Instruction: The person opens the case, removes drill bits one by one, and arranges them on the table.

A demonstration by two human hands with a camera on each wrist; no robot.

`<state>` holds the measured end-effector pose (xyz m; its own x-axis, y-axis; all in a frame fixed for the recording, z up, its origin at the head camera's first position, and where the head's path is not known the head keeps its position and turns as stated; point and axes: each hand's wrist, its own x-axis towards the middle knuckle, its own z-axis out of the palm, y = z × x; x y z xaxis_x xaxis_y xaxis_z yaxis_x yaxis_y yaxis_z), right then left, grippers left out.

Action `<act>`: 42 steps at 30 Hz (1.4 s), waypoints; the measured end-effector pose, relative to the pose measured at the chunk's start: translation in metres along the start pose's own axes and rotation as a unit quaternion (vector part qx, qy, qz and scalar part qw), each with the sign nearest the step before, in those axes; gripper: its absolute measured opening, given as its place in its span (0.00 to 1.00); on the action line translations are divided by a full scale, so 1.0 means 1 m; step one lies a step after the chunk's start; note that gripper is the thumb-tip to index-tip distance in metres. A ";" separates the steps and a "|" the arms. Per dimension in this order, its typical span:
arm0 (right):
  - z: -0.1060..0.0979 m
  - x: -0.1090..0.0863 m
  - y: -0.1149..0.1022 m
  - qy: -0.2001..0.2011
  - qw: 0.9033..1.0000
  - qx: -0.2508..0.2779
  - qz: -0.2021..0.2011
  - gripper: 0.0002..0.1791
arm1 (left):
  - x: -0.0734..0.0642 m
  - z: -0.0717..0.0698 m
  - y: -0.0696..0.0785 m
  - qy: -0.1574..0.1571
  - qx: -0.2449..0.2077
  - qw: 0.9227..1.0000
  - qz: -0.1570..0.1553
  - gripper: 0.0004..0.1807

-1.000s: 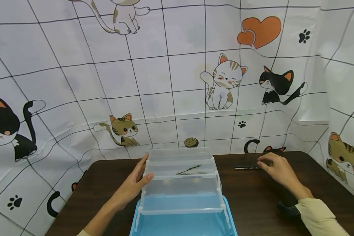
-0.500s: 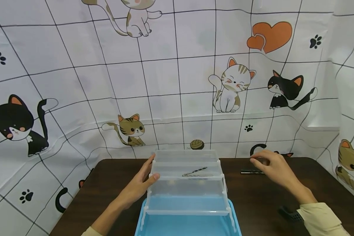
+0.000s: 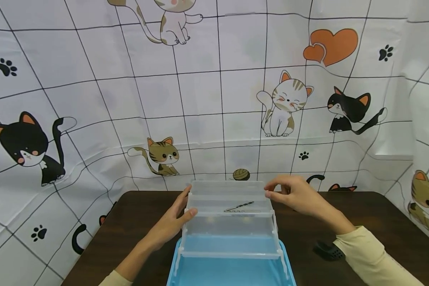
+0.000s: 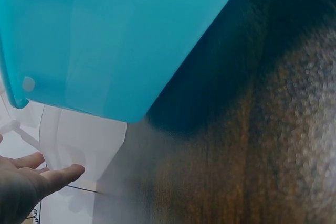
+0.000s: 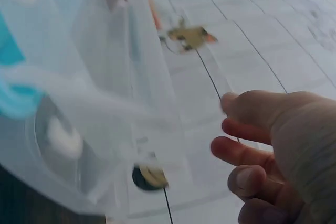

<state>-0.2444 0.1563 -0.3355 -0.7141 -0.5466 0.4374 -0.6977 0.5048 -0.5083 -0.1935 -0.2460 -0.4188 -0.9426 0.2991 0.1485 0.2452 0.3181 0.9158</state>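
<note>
One white cloth backdrop (image 3: 243,95), printed with thin grid lines, cartoon cats, paw prints and orange hearts, hangs beyond the light-blue rectangular plastic box (image 3: 232,274) and also along its right. Under that blue box is a dark-brown, wood-grained table (image 3: 382,218), its surface showing on both sides of the box.

Stepped translucent plastic trays (image 3: 232,225) rise from the blue box, joined by white plastic arms, the upper one reaching past the box's far end.

Two pale-yellow sleeves frame the view: the right sleeve (image 3: 368,254) at the right of the blue box, the left sleeve (image 3: 116,279) at its left.

To the left of and above the blue box, a person's left hand (image 3: 169,222) rests against the trays' left edge, fingers stretched out and thumb toward the front. To the right of and above the blue box, the right hand (image 3: 298,194) is at the upper tray's right edge, fingers loosely bent and seemingly relaxed; contact is hard to tell.

Partly beneath the right cuff, right of the blue box, is a small black device (image 3: 327,251).

Smallest are two slim metal drill bits, above the blue box in the upper tray: a dark spiral bit (image 3: 241,205), slanted, and a paler silvery bit (image 3: 243,211), level, close together at their left ends.
</note>
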 end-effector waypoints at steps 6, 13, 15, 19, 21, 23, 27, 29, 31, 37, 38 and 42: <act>0.021 0.020 -0.017 -0.081 0.995 -0.016 -0.062 0.10 | 0.001 0.001 -0.002 -0.002 0.004 1.000 0.005 0.41; 0.030 0.038 -0.029 -0.162 0.983 -0.029 -0.077 0.10 | 0.000 0.000 -0.001 0.002 0.007 1.000 0.007 0.41; 0.031 0.041 -0.030 -0.174 0.981 -0.026 -0.082 0.09 | 0.000 0.000 -0.001 0.002 0.007 1.000 0.007 0.41; 0.034 0.042 -0.028 -0.185 0.978 -0.021 -0.090 0.06 | 0.001 0.000 -0.002 -0.001 0.007 1.000 0.007 0.40; 0.035 0.041 -0.026 -0.185 0.978 -0.022 -0.095 0.05 | 0.001 0.000 -0.002 -0.003 0.007 1.000 0.009 0.40; 0.035 0.040 -0.025 -0.182 0.978 -0.025 -0.099 0.04 | 0.001 -0.001 -0.002 -0.005 0.006 1.000 0.011 0.40; 0.037 0.039 -0.024 -0.173 0.979 -0.025 -0.106 0.04 | 0.001 -0.002 -0.003 -0.008 0.005 1.000 0.012 0.41; 0.037 0.038 -0.025 -0.169 0.979 -0.029 -0.107 0.03 | 0.001 -0.002 -0.003 -0.007 0.005 1.000 0.012 0.42; 0.036 0.037 -0.025 -0.166 0.980 -0.038 -0.107 0.03 | 0.000 -0.001 -0.003 -0.007 0.004 1.000 0.011 0.41; 0.032 0.035 -0.027 -0.171 0.978 -0.072 -0.093 0.04 | 0.000 -0.001 -0.002 -0.003 0.008 1.000 0.009 0.41; 0.031 0.034 -0.027 -0.173 0.978 -0.077 -0.090 0.04 | 0.000 -0.001 -0.002 -0.003 0.008 1.000 0.010 0.41; 0.029 0.033 -0.030 -0.177 0.977 -0.094 -0.080 0.06 | 0.000 -0.001 -0.002 -0.003 0.008 1.000 0.011 0.41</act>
<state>-0.2457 0.1042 -0.3273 -0.5547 -0.8077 0.1998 -0.8202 0.4905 -0.2944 -0.1942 -0.2474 -0.4203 -0.9355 0.3118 0.1660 0.2695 0.3262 0.9061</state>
